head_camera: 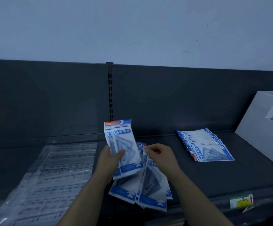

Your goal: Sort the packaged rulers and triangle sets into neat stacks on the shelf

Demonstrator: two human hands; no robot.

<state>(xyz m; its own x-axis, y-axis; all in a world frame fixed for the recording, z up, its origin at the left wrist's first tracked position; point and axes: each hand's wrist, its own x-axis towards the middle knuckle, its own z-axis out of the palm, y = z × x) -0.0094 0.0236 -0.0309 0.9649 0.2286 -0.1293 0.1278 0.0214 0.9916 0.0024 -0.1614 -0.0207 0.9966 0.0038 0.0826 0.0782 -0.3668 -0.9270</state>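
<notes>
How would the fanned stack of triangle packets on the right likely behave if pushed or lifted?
The fanned stack would probably slide apart further: its glossy packets already lie offset. Each packet likely stays fairly flat, since the held packets in the left hand stand upright without drooping. They look thin, so probably light.
</notes>
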